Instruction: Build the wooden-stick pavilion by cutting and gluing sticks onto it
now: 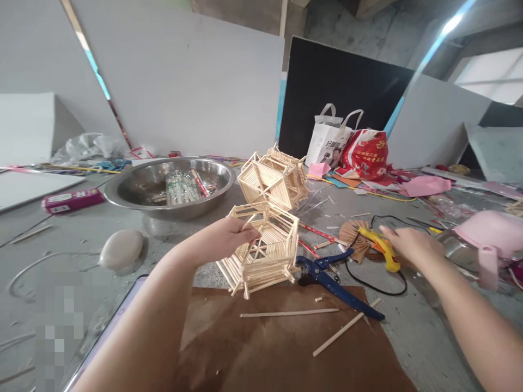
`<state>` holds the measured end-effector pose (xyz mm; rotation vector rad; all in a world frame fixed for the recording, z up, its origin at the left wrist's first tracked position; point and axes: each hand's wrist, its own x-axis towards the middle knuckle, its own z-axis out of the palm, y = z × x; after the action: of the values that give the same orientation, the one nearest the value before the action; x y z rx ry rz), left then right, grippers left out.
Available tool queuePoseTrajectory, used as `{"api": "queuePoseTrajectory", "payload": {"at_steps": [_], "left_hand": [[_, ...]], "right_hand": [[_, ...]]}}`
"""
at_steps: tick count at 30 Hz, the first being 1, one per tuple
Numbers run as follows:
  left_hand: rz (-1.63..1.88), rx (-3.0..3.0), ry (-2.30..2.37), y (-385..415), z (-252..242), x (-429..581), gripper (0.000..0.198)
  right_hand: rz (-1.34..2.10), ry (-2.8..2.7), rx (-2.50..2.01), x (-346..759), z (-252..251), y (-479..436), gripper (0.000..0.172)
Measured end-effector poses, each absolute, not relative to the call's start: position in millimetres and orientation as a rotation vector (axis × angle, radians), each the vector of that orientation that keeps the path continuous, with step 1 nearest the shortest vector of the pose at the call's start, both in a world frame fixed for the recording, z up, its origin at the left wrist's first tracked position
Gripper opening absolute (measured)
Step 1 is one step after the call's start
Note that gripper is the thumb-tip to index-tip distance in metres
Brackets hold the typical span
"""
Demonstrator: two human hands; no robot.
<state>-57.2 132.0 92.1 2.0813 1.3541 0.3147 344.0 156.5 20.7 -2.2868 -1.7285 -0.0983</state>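
Note:
My left hand (231, 237) is closed in a pinch on a thin wooden stick (250, 220), over the near stick frame (272, 272). This frame is an open, many-sided lattice of pale sticks. Behind it rests a second stick frame (265, 182) with more filled-in sides, tilted. My right hand (414, 247) is at the yellow glue gun (379, 246), its thumb against the body and its other fingers partly hidden. A black cord (404, 288) curls below the gun. Blue cutting pliers (337, 286) lie beside the near frame.
Two loose sticks (290, 313) lie on a brown sheet (229, 348). A steel basin (171, 209) holding packaged sticks stands left, near a white rounded object (121, 249). A pink-lidded pot (486, 234) is at right. Bags (365, 155) stand behind.

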Motion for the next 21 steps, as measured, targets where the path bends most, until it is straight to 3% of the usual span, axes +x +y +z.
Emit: {"api": "queuePoseTrajectory", "payload": {"at_steps": [2, 5, 10, 13, 18, 21], "left_hand": [[0.337, 2.092, 1.322, 131.3, 92.8, -56.5, 0.033], [0.323, 2.078, 1.328, 130.3, 93.6, -55.7, 0.034], [0.322, 2.089, 1.314, 129.8, 93.2, -56.7, 0.034], [0.343, 2.086, 1.283, 129.7, 92.9, -57.0, 0.032], [0.384, 2.090, 1.274, 129.6, 92.4, -57.6, 0.033], [0.382, 2.072, 1.303, 129.2, 91.3, -58.7, 0.035]], "right_hand": [[-0.091, -1.879, -2.178, 309.3, 36.5, 152.8, 0.042], [0.100, -2.134, -1.647, 240.7, 52.7, 152.6, 0.030], [0.051, -2.459, -1.094, 146.3, 57.4, 169.8, 0.019], [0.118, -2.531, -1.155, 122.3, 54.4, 179.9, 0.024], [0.496, -2.629, -1.202, 115.7, 57.8, 183.9, 0.052], [0.636, -2.608, -1.087, 116.5, 60.6, 185.8, 0.046]]}}
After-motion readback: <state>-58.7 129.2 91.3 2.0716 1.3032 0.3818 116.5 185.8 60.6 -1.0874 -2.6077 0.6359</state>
